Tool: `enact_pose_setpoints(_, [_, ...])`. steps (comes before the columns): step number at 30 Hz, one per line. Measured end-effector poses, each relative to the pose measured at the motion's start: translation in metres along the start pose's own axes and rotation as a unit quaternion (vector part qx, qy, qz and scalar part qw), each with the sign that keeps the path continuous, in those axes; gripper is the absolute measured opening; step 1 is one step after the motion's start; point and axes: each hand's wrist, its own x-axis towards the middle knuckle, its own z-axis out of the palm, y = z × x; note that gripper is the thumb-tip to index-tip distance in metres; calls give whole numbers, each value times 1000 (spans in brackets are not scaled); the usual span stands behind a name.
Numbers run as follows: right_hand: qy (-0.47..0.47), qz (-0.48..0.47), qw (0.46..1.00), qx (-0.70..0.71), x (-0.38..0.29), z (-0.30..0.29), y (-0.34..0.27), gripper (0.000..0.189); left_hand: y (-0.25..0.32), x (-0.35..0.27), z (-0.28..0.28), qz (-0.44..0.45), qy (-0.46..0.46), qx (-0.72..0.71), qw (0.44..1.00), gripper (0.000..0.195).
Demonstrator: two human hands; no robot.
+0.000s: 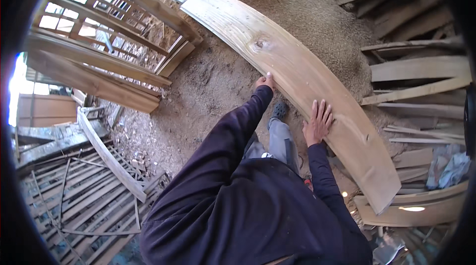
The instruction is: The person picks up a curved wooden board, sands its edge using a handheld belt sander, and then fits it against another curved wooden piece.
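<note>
A long, wide wooden plank (293,60) with knots lies diagonally before me, its shape bent by the lens. My left hand (266,80) grips its near edge, the thumb on top and the fingers partly hidden at the edge. Farther right, my right hand (319,121) rests flat on the plank's upper face with the fingers spread. What holds the plank up is hidden beneath it.
Wooden boards (420,67) are piled along the right side. Large timber beams (96,79) stand at the upper left, by a wooden lattice. Slats (85,198) and a curved board (108,157) lie lower left. Sawdust (316,15) covers the floor beyond the plank.
</note>
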Motion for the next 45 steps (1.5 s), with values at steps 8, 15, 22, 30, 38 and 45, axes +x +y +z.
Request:
enact_pose_setpoints(8, [32, -53, 991, -120, 16, 11, 6, 70, 0, 18, 14, 19, -15, -150, 988, 45])
enact_pose_setpoints(15, [-25, -105, 982, -155, -5, -36, 7, 67, -9, -33, 5, 108, 32, -46, 993, 45])
enact_pose_setpoints(22, [-182, -164, 966, 86, 48, -136, 36, 69, 114, -115, 16, 152, -38, -123, 980, 39])
enact_pose_setpoints(30, [-279, -164, 936, 140, 129, -186, 77, 61, 176, -92, 54, 221, -64, -27, 973, 55])
enact_pose_setpoints(38, [-323, -125, 927, 145, 154, -191, 90, 66, 178, -75, 68, 205, -121, -136, 962, 47])
enact_pose_setpoints(45, [-266, -177, 929, 185, 144, -183, 93, 61, 166, -75, 67, 196, -94, -141, 966, 45])
